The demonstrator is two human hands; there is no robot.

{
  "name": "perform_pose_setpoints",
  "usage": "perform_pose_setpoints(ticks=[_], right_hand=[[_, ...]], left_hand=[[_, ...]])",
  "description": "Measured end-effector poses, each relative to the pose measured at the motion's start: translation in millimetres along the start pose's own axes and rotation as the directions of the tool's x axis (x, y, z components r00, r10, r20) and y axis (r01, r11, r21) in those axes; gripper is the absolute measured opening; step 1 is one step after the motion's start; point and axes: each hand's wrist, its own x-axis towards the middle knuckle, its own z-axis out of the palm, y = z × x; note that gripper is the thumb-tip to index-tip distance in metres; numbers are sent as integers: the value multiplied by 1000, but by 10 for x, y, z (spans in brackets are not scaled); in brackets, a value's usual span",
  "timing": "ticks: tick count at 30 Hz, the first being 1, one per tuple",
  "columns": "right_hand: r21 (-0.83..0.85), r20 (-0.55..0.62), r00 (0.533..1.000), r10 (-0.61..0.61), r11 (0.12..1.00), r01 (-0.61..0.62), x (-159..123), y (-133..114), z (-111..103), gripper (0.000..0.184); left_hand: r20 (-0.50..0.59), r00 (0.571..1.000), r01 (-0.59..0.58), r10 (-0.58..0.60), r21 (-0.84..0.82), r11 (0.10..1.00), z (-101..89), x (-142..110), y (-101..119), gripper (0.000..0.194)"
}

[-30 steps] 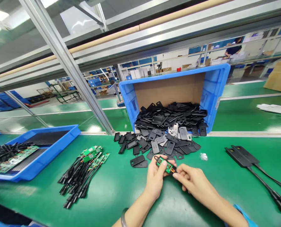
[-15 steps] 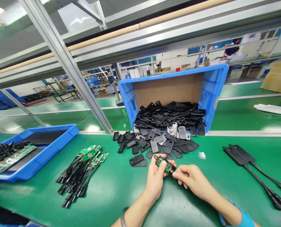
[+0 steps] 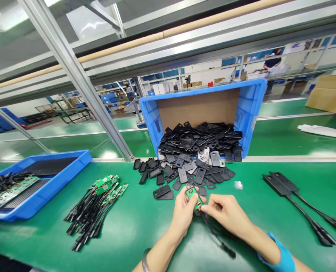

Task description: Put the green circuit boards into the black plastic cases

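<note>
My left hand (image 3: 184, 207) is closed around a green circuit board (image 3: 191, 193), its thumb pressed on the board's face. A dark casing seems to sit under the board, mostly covered by my fingers. At the board's lower end, the thumb and finger of my right hand (image 3: 224, 209) pinch its edge, close to small coloured wires. From there a black cable (image 3: 213, 230) runs down to the right and ends in a plug over the bench. Beyond my hands lies a heap of black plastic covers (image 3: 200, 175), spilling out of a blue bin (image 3: 251, 113) tipped on its side.
On the left rests a bunch of circuit boards with black cables (image 3: 97, 204), beside a blue tray (image 3: 80, 160) of similar parts. Two black cased units with cables (image 3: 279, 185) lie at right. A small clear scrap (image 3: 238, 185) and a white glove (image 3: 323, 131) are farther back.
The board has turned more upright in my left hand. My right fingers have shifted slightly left along its lower end, and the hanging cable has come into sight.
</note>
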Motion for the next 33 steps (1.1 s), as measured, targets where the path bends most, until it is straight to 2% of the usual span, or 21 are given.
perform_pose_setpoints(ticks=[3, 5, 11, 20, 25, 27, 31, 33], right_hand=[[-116, -116, 969, -217, 972, 204, -18, 37, -31, 27], [-200, -125, 935, -333, 931, 305, -29, 73, -35, 24], [-422, -100, 878, -469, 819, 389, -58, 101, -6, 29], [-350, -74, 898, -434, 854, 384, -41, 102, -49, 30], [-494, 33, 874, -484, 753, 435, -23, 98, -4, 32], [-525, 69, 883, -464, 735, 428, -17, 79, -1, 32], [-499, 31, 948, -317, 817, 289, 17, 174, -149, 22], [-599, -52, 976, -212, 789, 140, 48, 328, -294, 19]], left_hand=[[123, 990, 53, -68, 122, 991, -9, 15, -51, 16], [183, 978, 60, -99, 208, 976, -7, 14, -107, 12], [202, 975, 9, -94, 384, 923, -9, 1, -201, 12], [203, 974, 0, -101, 445, 896, 2, -10, -181, 8], [206, 973, -14, -105, 504, 863, -21, 3, -218, 11], [216, 967, 10, -132, 488, 873, -19, 6, -214, 10], [170, 967, 115, -191, 376, 919, -1, 5, -182, 12], [122, 969, 169, -215, 304, 937, 0, 7, -166, 21]])
